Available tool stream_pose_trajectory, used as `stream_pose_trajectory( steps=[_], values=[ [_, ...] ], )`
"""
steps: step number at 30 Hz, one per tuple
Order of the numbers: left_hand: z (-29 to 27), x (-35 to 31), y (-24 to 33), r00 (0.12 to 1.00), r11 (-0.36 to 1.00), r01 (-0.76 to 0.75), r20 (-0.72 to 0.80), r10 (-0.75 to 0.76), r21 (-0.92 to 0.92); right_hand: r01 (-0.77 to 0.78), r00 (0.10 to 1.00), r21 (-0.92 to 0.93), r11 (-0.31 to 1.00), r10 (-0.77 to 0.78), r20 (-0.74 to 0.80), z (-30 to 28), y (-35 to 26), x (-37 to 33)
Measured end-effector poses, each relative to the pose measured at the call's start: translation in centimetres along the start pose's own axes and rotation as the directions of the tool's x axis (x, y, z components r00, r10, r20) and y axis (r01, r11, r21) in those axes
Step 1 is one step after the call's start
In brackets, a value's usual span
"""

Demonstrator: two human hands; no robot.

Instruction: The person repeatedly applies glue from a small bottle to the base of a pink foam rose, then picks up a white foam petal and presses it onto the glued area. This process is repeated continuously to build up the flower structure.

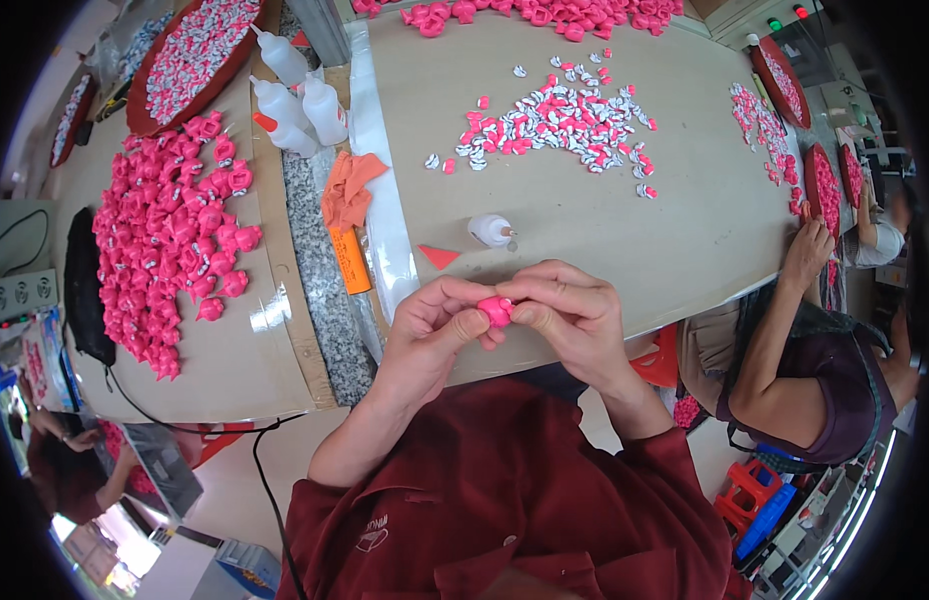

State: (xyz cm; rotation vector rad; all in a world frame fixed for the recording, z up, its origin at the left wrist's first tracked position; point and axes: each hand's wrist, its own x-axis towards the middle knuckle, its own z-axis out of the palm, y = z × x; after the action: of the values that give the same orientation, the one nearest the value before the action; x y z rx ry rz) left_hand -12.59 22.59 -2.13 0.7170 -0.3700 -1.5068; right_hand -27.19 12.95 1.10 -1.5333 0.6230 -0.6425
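Note:
Between my two hands, over the near edge of the table, is a small pink molded figure piece (497, 310). My left hand (440, 318) pinches it from the left with thumb and fingers. From the right, the thumb and fingertips of my right hand (570, 312) close on the same piece. A bit of white shows at its top, partly hidden by my fingers. Just beyond my hands lies a small white squeeze bottle (492, 230) with its tip to the right. Next to it is a red-orange triangular scrap (440, 257).
Small pink-and-white parts (560, 120) are scattered mid-table. Pink pieces (170, 240) cover the left surface, below a brown tray (200, 60). White bottles (303, 100), an orange cloth (351, 190) and an orange stick (351, 262) sit along the strip. A co-worker (815, 370) sits at right.

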Motion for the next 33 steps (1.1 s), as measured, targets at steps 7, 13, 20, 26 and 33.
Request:
stream_pose_trajectory(
  steps=[7, 13, 20, 26, 33],
  values=[
    [0.0, 0.0, -0.4, 1.000, 0.999, 0.024, 0.020, -0.023, -0.029, -0.391, 0.919, 0.313, 0.866, 0.348, 0.187, -1.5, 0.2, 0.3],
    [-0.4, 0.0, -0.6, 0.998, 0.997, 0.053, 0.032, -0.052, -0.052, -0.392, 0.920, 0.452, 0.802, 0.327, 0.217, -1.0, 0.9, 0.0],
    [0.9, 0.2, -0.1, 0.996, 0.980, -0.077, -0.020, 0.082, 0.182, -0.361, 0.933, 0.370, 0.856, 0.327, 0.152, -1.7, -0.5, -0.1],
    [0.6, 0.1, -0.4, 0.988, 0.915, -0.109, -0.062, 0.144, 0.388, -0.280, 0.960, 0.281, 0.918, 0.276, 0.055, -1.3, 0.3, -0.9],
    [1.5, 0.3, -1.2, 0.975, 0.857, -0.169, -0.045, 0.218, 0.486, 0.028, 0.996, 0.031, 0.999, -0.026, -0.082, -0.4, -0.6, -1.8]
  ],
)
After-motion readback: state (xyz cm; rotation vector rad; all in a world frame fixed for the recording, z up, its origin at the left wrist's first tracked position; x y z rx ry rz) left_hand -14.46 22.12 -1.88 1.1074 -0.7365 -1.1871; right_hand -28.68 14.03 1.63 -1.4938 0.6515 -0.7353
